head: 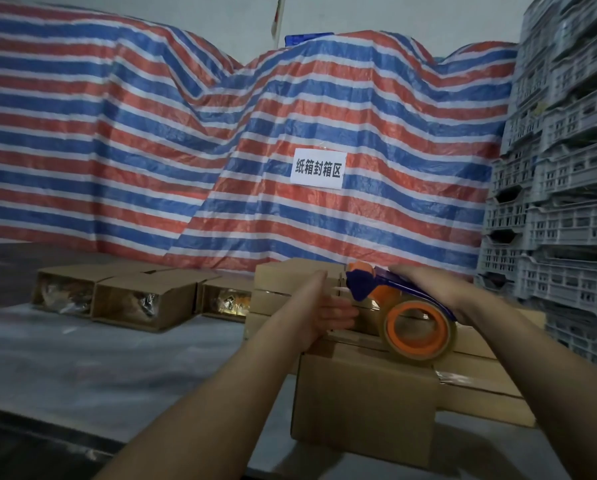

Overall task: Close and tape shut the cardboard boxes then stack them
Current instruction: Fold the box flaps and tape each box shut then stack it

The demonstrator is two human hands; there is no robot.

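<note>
The near box (pixel 362 407) is plain brown cardboard, closed, with a strip of clear glossy tape along its top and over the right edge. It stands at the front of the surface (pixel 82 358), touching the stack (pixel 290 289) of closed boxes behind it and more boxes to its right. The right hand (pixel 428 284) grips the blue handle of the tape gun (pixel 394 299), fingers curled over it; the orange-cored clear roll (pixel 416 329) rests on the near box's top. The left hand (pixel 319 311) lies flat against the stack's side, fingers straight and pressed together, just left of the gun. Three open boxes (pixel 130 299) lie on their sides well to the left, showing shiny packets inside. A striped tarp (pixel 151 150) with a white sign (pixel 317 168) hangs behind; grey crates (pixel 560 168) are stacked at right.
</note>
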